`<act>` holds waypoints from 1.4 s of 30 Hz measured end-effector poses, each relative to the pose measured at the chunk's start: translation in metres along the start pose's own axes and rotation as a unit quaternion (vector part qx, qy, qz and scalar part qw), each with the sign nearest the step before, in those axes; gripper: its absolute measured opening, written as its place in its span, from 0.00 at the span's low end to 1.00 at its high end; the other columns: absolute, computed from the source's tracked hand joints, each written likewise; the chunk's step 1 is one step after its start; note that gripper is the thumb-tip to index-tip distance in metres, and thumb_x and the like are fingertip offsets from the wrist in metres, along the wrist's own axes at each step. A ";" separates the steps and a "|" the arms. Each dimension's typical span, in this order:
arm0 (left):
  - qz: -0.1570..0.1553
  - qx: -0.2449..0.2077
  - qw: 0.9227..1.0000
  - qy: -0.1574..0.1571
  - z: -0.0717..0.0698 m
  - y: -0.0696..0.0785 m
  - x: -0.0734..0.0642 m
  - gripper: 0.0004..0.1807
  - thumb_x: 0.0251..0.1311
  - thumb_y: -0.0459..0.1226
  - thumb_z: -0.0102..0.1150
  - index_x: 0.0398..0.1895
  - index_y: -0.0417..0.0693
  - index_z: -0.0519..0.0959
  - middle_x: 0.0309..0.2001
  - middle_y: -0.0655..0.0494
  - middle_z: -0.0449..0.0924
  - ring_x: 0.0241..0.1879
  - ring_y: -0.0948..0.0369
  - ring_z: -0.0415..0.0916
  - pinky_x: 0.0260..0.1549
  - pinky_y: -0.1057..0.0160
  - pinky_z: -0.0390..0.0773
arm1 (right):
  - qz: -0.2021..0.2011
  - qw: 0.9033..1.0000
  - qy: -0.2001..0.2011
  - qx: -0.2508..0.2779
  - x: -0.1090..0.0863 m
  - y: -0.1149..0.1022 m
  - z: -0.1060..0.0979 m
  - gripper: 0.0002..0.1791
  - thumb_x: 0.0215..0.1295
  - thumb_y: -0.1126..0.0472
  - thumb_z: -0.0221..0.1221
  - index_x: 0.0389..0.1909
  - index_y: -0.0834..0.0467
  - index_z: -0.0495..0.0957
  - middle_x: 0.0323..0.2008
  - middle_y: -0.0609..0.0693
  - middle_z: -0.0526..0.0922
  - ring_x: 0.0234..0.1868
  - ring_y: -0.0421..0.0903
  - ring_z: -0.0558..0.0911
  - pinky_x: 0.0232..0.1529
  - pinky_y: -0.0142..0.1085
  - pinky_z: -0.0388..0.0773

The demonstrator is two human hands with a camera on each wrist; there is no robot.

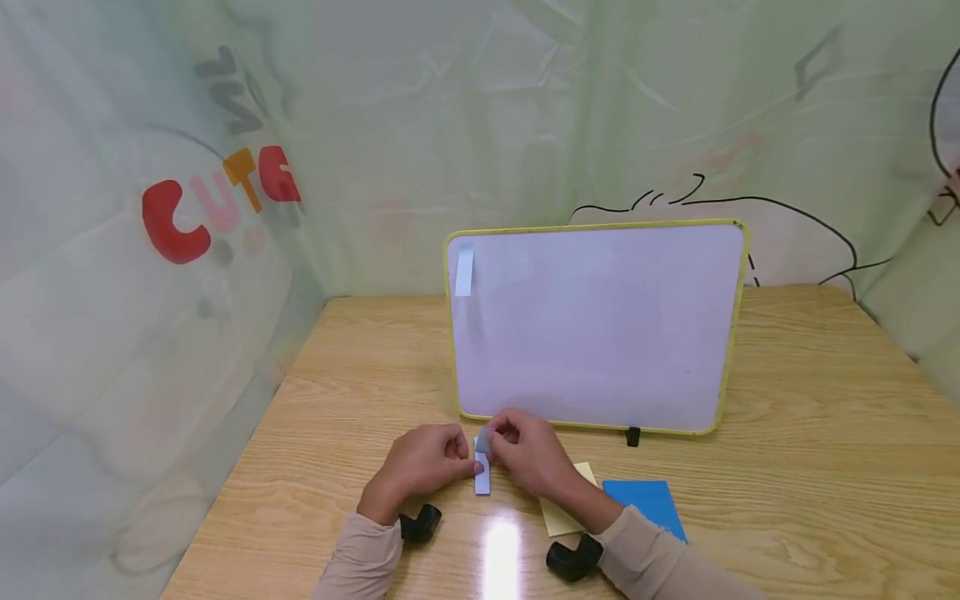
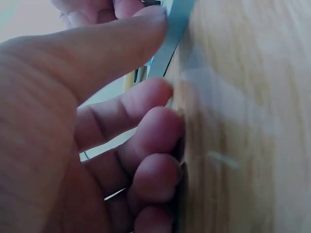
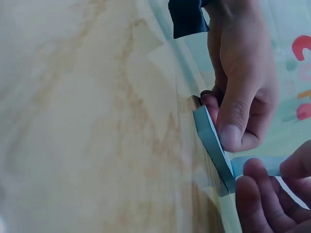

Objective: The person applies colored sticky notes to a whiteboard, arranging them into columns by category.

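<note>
A narrow pad of light blue sticky notes (image 1: 482, 483) lies on the table in front of the whiteboard. My left hand (image 1: 423, 460) holds the pad, its thumb on top and the other fingers curled at its side. From the right, my right hand (image 1: 531, 454) pinches the top sticky note (image 1: 483, 438) between thumb and finger. That sheet lifts and bends away from the pad's far end, and in the right wrist view its near end still meets the pad (image 3: 213, 145). In the left wrist view, the left thumb covers part of the pad.
A yellow-framed whiteboard (image 1: 600, 325) stands tilted just beyond the hands, with a light blue sticky note (image 1: 464, 271) at its upper left. A black foot (image 1: 633, 437) sits at its lower edge. Partly under the right forearm lie a yellow notepad (image 1: 558, 517) and a blue one (image 1: 637, 496).
</note>
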State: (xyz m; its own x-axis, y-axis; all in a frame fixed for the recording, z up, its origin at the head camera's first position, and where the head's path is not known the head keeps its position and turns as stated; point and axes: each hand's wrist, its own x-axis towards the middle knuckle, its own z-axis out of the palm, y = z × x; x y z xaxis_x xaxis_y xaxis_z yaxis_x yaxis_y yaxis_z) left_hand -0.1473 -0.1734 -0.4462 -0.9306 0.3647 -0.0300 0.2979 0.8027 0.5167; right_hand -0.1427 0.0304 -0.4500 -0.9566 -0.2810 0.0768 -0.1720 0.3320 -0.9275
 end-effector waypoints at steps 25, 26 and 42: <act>0.007 0.024 0.999 -0.038 -0.005 0.003 -0.002 0.17 0.53 0.54 0.71 0.18 0.61 0.76 0.18 0.69 0.70 0.19 0.69 0.65 0.20 0.65 0.65 | 0.013 0.995 0.072 0.061 0.006 -0.002 -0.008 0.05 0.70 0.68 0.59 0.43 0.63 0.82 0.28 0.49 0.83 0.29 0.44 0.85 0.33 0.32 0.80; 0.006 0.024 0.999 -0.038 -0.005 0.003 -0.002 0.17 0.54 0.54 0.71 0.18 0.61 0.76 0.18 0.69 0.70 0.19 0.69 0.65 0.20 0.65 0.65 | 0.012 0.995 0.074 0.059 0.006 -0.002 -0.008 0.05 0.70 0.67 0.59 0.43 0.63 0.82 0.27 0.49 0.83 0.29 0.44 0.85 0.33 0.32 0.80; 0.009 0.013 0.999 -0.047 -0.007 0.002 -0.003 0.17 0.54 0.54 0.71 0.17 0.61 0.77 0.17 0.69 0.70 0.19 0.69 0.65 0.19 0.65 0.65 | -0.010 0.990 0.107 0.096 0.008 -0.001 -0.014 0.06 0.71 0.67 0.58 0.43 0.64 0.81 0.30 0.53 0.84 0.35 0.54 0.85 0.37 0.37 0.82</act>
State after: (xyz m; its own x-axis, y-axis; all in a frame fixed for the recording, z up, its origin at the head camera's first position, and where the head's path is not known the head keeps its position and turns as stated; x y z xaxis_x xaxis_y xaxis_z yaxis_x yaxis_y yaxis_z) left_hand -0.1451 -0.1763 -0.4390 -0.9012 0.4214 -0.1015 0.3215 0.8069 0.4956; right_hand -0.1535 0.0409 -0.4436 -0.9849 -0.0817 0.1527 -0.1633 0.1455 -0.9758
